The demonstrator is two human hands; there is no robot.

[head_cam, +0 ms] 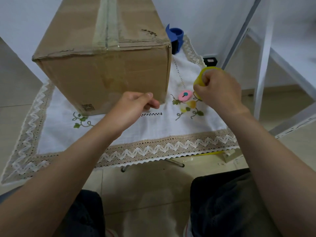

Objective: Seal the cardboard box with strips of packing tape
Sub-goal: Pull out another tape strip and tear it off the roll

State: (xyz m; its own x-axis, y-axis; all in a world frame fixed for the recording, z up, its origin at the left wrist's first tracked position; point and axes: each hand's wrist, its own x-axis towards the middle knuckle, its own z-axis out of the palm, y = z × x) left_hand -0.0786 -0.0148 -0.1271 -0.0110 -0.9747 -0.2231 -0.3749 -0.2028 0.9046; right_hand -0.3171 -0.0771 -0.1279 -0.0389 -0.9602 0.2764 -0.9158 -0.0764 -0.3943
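Note:
A large brown cardboard box (104,71) stands on a small table covered by a white embroidered cloth (153,130). A strip of clear tape (106,23) runs along the seam of its closed top flaps. My right hand (220,89) grips a yellowish roll of packing tape (204,72) to the right of the box, above the cloth. My left hand (135,106) is at the box's lower front right corner, thumb and fingers pinched together; a faint clear tape end seems to be between them, but I cannot be sure.
A small pink cutter (184,95) lies on the cloth between my hands. A blue tape dispenser (176,38) stands behind the box on the right. A white metal frame (261,65) rises at the right. My knees are below the table's front edge.

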